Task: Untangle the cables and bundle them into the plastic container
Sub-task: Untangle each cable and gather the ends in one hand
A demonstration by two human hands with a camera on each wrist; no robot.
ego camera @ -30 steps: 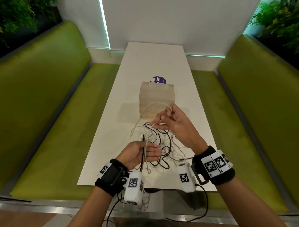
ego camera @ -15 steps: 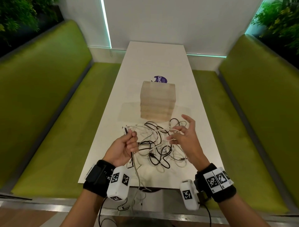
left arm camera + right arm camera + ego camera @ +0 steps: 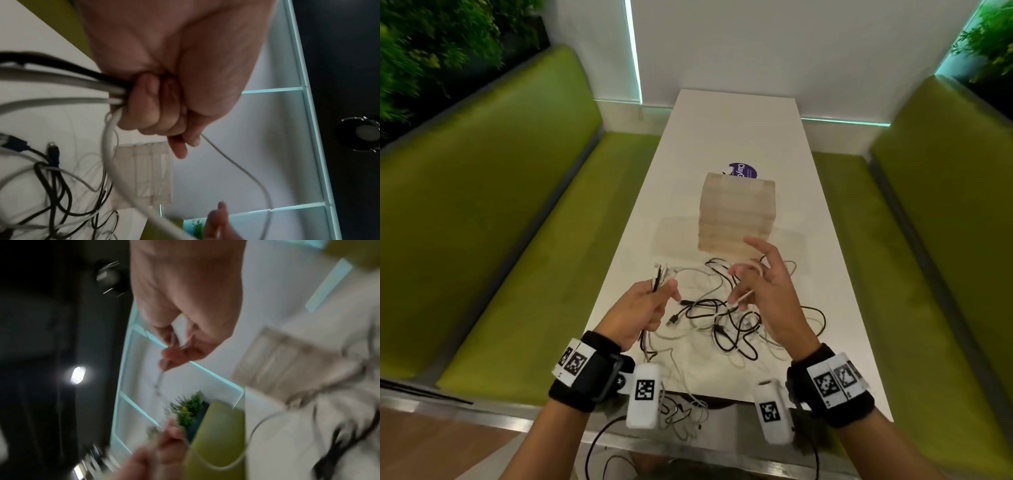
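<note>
Left hand (image 3: 645, 310) is fisted around a bunch of black and white cable ends (image 3: 659, 277), raised over the near-left part of the long white counter (image 3: 736, 130); plug tips stick up out of the top of the fist, the rest of those cables drop from under the hand and trail off the counter's near edge. Left wrist view confirms it: fingers (image 3: 148, 112) curled tight round several white strands and one black one, plus a single thin white cable (image 3: 236, 164) leaving the fist and arcing across toward the other hand. Right hand (image 3: 768, 291) is up over the middle of the pile, thumb and a finger pinching that thin white cable, other fingers spread loose and pointing up. Right wrist view is badly blurred, only shows a pale strand held at the fingertips (image 3: 170, 356). Tangled heap of black and white cables (image 3: 726, 318) lies loose on the counter between and below both hands, several plugs visible, still knotted together. Translucent ribbed plastic container (image 3: 736, 214) stands upright on the counter just beyond the heap, apart from both hands; can't tell whether anything is inside. Round purple sticker (image 3: 743, 170) lies on the counter right behind the container. Green padded benches (image 3: 510, 192) run along both sides.
</note>
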